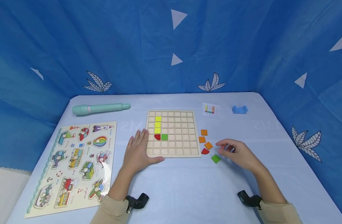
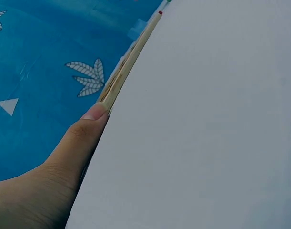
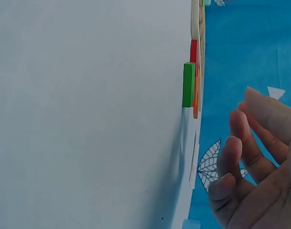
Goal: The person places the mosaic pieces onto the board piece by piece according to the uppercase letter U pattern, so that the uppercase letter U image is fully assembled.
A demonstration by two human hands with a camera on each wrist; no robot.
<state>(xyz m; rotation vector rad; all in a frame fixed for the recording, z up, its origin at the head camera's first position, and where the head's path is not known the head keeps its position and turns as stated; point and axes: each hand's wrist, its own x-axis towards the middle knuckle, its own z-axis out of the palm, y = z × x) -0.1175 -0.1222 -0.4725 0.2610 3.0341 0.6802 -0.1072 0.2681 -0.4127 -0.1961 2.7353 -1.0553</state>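
A wooden grid board [image 1: 177, 133] lies mid-table, with a column of three yellow squares [image 1: 158, 124], a red rounded piece [image 1: 157, 137] below them and a green square [image 1: 164, 137] beside that. My left hand [image 1: 138, 153] rests against its lower left corner, fingers extended along the left side and thumb at the near edge; the left wrist view shows the thumb touching the rim. My right hand [image 1: 240, 155] hovers with loosely bent fingers, holding nothing. Just left of it lie a loose green square [image 1: 216, 158], a red rounded piece [image 1: 205, 151] and three orange squares [image 1: 208, 145].
A small pattern card [image 1: 211, 110] lies behind the loose pieces, with a blue notched block [image 1: 239, 109] to its right. At left are a vehicle peg puzzle [image 1: 84, 146] and a pale green stick-like object [image 1: 100, 108]. Blue curtains [image 1: 148, 46] surround the table's back and sides.
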